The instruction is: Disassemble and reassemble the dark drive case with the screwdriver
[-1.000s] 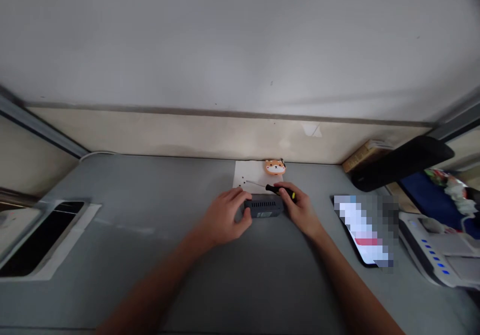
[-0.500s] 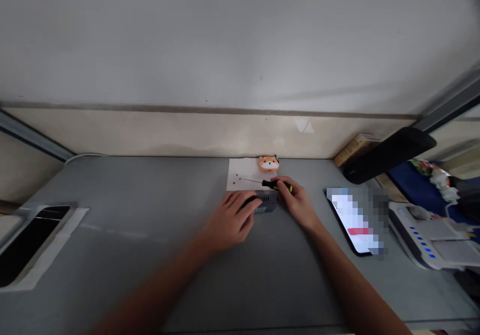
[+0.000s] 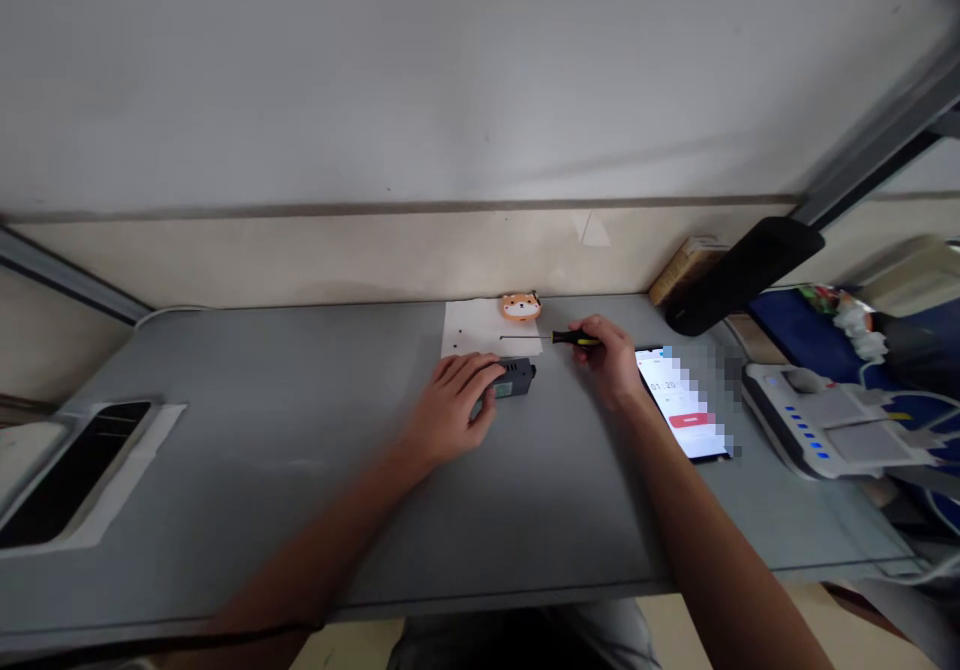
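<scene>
Grey desk (image 3: 225,430), small dark vented box (image 3: 516,378)

Dark grey box (image 3: 516,378) flat on desk; black-yellow screwdriver (image 3: 559,338) held level

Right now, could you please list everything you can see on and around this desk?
grey desk: one, spans view
dark grey vented box: one, centre, under left fingers
black-and-yellow screwdriver: one, in right hand
white paper sheet: one, by back wall, tiny dark specks on it
orange animal-face figure: one, on paper's far edge
lit phone: one, right of hands
white device with blue lights: one, far right
left hand: on box
right hand: grips screwdriver
</scene>
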Demonstrator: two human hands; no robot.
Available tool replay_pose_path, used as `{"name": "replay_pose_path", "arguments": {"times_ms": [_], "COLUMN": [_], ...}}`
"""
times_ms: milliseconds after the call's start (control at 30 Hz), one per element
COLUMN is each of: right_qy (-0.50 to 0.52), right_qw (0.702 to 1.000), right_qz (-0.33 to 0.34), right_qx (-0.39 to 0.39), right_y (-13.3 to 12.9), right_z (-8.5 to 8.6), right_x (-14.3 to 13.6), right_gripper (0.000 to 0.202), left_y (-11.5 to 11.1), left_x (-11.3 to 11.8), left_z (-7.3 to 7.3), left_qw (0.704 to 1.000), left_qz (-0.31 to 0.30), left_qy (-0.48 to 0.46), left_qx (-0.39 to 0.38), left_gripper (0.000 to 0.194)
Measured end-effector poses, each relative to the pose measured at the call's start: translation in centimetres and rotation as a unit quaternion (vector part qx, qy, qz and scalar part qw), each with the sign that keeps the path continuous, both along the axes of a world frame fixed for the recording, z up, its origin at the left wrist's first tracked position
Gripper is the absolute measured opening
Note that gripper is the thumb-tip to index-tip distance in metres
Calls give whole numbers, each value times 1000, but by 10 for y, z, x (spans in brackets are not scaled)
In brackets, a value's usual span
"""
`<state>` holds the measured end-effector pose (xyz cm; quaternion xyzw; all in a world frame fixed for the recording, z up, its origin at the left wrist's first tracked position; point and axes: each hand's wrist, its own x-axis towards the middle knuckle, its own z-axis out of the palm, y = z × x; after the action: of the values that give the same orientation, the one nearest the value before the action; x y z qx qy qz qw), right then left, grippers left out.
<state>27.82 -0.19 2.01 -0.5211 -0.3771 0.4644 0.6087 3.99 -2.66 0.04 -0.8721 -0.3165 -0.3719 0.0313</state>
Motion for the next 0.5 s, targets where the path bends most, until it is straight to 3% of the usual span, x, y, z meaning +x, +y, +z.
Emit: {"name": "replay_pose_path", "arguments": {"times_ms": [233,500], "right_qy": [4,26], "right_qw": [999,998], "right_qz": [-12,10], "right_qx": [32,60], "right_y": [-2,-7], "right_z": [3,10], "right_x": [17,17], "right_gripper": [17,12], "left_y": [3,6], "left_x": [1,-6], "left_z": [0,1], "left_qw": [1000,999], "left_qz": [-4,38], "left_qy": [8,18], "left_qx": [-12,-19], "left_gripper": [30,32]}}
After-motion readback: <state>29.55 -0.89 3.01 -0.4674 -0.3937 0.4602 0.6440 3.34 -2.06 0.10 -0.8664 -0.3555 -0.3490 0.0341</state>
